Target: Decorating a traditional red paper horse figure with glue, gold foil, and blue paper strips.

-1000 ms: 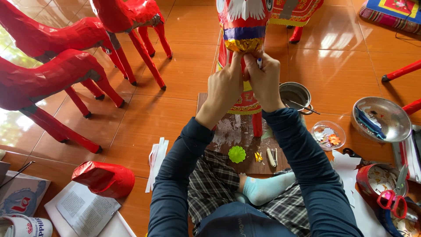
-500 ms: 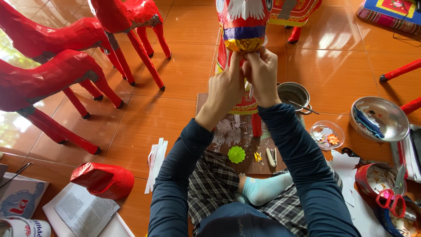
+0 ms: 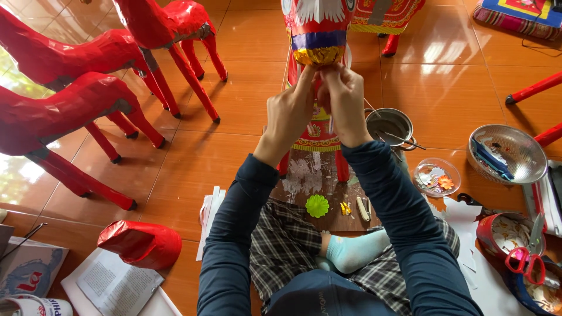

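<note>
both hands, left hand & right hand, pinch gold foil band on paper horse.

Red paper horses stand left; steel bowl, perhaps glue-filled; red scissors right.

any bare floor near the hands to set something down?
Bare tiles left of the left hand, between the red horse legs and the board. More behind the steel pot. Crowded on the right: sieve, glass dish, scissors, paper scraps.
</note>
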